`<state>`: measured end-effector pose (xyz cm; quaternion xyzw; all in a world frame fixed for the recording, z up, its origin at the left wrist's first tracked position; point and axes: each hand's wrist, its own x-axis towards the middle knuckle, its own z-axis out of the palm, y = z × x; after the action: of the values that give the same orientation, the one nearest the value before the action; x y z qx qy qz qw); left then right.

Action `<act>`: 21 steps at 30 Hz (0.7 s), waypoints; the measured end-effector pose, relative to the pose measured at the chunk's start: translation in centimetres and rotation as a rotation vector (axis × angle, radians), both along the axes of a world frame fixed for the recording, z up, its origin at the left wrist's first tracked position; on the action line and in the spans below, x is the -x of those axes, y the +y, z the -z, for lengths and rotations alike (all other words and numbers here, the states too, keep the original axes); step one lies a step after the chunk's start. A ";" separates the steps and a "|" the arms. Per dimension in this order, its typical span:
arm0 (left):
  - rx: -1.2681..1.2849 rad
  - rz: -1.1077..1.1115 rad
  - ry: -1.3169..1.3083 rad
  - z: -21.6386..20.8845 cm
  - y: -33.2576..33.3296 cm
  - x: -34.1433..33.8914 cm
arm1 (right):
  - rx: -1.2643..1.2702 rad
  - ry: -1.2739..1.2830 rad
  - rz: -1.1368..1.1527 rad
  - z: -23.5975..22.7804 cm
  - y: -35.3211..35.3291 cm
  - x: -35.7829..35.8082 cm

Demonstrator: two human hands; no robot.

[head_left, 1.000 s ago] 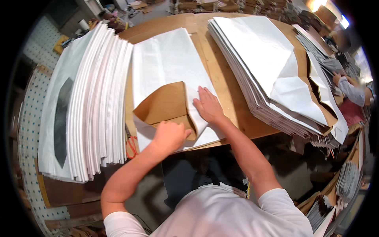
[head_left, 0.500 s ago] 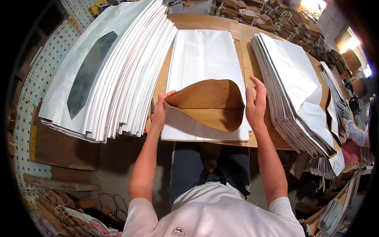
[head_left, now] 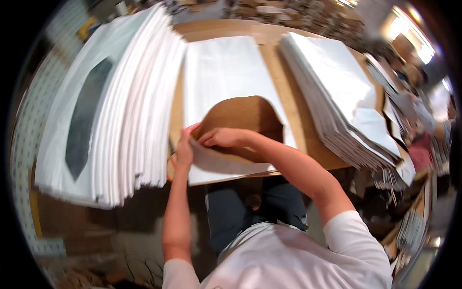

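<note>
A white paper bag (head_left: 224, 67) with a brown inside lies flat on the table, its near end gaping in a wide mouth. At the mouth's left corner, my left hand (head_left: 184, 150) is closed on the bag's edge. My right hand (head_left: 231, 137) reaches across from the right into the mouth. Its loosely bent fingers point left, close to my left hand, over the brown inner paper (head_left: 245, 113). No object shows in that hand; some blur hides whether its fingertips press on the paper.
A tall stack of white paper bags (head_left: 144, 96) with a dark pointed sheet (head_left: 89, 115) on top stands at left. Another stack of white bags (head_left: 337, 82) is at right. The wooden table (head_left: 288, 86) ends just before my body. A co-worker's arm (head_left: 440, 130) shows at far right.
My right hand has left the mouth's right side and swung left into it. My left hand stays at the left corner. The whole view has shifted and blurred slightly.
</note>
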<state>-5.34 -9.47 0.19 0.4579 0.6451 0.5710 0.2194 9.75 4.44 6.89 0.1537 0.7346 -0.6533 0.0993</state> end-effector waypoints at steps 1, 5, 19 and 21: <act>0.069 -0.081 0.015 2.7 -0.7 1.7 | -0.034 0.053 -0.022 -0.3 -0.4 0.7; 0.111 -0.010 -0.426 3.8 1.3 2.8 | -0.351 0.116 -0.097 2.0 0.3 1.8; 0.195 -0.059 -0.491 2.1 -0.6 2.8 | -0.086 0.171 0.079 3.9 -1.6 4.2; 0.150 -0.004 -0.497 2.6 -0.3 2.8 | 0.011 0.188 0.087 4.9 -1.5 3.9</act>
<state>-8.13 -9.78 -2.39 0.2848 0.6126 0.6171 0.4034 5.83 2.94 1.98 0.1228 0.7298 -0.6725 0.0023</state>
